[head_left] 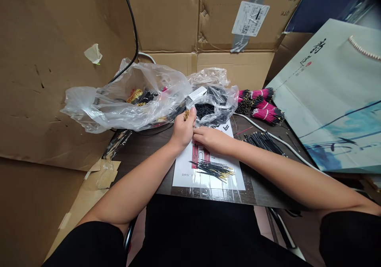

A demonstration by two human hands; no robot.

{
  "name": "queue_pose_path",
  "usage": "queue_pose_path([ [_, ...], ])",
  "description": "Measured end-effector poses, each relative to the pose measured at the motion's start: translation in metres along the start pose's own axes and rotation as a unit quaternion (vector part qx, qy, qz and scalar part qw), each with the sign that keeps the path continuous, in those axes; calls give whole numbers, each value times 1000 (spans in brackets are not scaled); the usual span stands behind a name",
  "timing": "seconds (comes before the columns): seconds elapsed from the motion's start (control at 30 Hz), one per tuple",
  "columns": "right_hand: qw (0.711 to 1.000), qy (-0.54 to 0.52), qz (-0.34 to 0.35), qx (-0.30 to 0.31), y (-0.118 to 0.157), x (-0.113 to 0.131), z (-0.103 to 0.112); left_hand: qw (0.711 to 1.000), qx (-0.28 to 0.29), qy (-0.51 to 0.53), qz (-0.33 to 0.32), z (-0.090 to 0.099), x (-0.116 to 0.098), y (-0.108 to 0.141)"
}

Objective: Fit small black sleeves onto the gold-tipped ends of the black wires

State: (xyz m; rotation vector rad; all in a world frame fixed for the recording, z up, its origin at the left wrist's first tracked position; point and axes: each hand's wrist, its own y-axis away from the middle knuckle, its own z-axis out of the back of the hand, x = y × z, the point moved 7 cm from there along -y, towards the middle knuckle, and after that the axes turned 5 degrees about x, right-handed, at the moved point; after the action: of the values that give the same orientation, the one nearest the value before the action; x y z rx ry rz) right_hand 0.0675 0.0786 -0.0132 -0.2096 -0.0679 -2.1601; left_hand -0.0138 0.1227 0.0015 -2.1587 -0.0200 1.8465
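Note:
My left hand (182,129) is closed around a bundle of thin wires, whose gold tips (186,115) poke out past the thumb. Close against it, my right hand (214,139) has its fingers pinched together; what they grip is hidden. Just beyond both hands lies an open clear plastic bag (228,107) full of black wires (204,110). Below my right hand, a loose pile of black gold-tipped wires (216,169) rests on a printed white sheet (180,180) taped to the dark table.
A larger plastic bag (89,108) with more wires sits left. Tied pink-and-black wire bundles (268,114) and black wires (263,142) lie right, near a white cable (276,136). Cardboard boxes (166,16) wall the back and left; a paper gift bag (336,96) stands right.

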Motion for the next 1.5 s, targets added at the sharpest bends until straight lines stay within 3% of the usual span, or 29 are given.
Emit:
queue_pose_path([
  [0.3, 995, 20, -68, -67, 4, -25, 11, 999, -9, 51, -16, 5, -4, -3],
  [0.77, 996, -3, -75, -46, -7, -36, 2, 1000, -9, 15, -21, 5, -1, -2],
  [1.0, 994, 52, -92, -31, -2, -25, 0, 998, -1, -48, -32, 0, -6, 2],
  [1.2, 990, 71, -112, -55, 17, -22, 3, 979, 93, -175, -47, -16, -10, 9],
  [1.33, 984, 64, -135, -96, 31, -24, 11, 955, 162, -236, -72, -28, -9, 14],
  [1.5, 969, 24, -178, -168, 54, -22, 26, 913, 209, -341, -81, -35, -3, 16],
])
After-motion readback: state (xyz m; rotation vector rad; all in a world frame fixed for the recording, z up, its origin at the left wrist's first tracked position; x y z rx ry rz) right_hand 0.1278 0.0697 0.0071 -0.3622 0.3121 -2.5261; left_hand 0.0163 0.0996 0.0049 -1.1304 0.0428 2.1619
